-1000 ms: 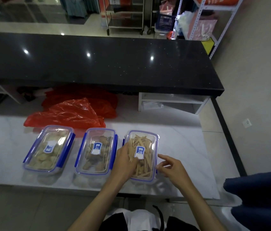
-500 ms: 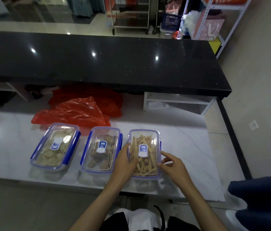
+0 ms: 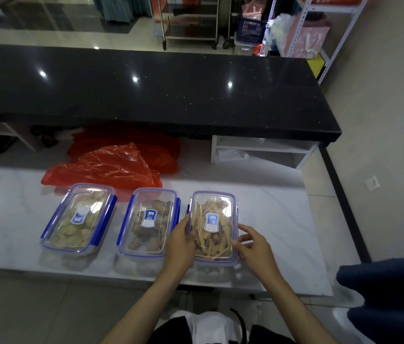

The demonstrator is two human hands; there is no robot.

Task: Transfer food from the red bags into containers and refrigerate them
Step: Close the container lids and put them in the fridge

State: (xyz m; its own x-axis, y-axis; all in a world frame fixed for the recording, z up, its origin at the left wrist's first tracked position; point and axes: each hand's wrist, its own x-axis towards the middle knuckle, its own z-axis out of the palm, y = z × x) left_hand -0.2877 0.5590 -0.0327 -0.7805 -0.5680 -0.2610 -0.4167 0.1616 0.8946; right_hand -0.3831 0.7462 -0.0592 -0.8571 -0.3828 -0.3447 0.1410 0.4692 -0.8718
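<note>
Three lidded clear containers with blue clips stand in a row on the white marble counter (image 3: 270, 214). The left container (image 3: 79, 219) holds pale pieces, the middle container (image 3: 148, 222) brown chunks, and the right container (image 3: 213, 224) tan strips. Behind them lie crumpled red bags (image 3: 111, 165). My left hand (image 3: 181, 244) grips the left side of the right container, thumb on the lid edge. At its right edge, the curled fingers of my right hand (image 3: 253, 247) touch the side clip.
A black countertop (image 3: 146, 95) runs above and behind the marble counter. A white shelf unit (image 3: 263, 150) sits under its right end. Dark blue fabric (image 3: 389, 294) lies at the lower right. Metal racks and a cart stand far back.
My right hand has moved left from beside the right container onto its right edge. My left hand stays on the left side. The view has shifted slightly.
</note>
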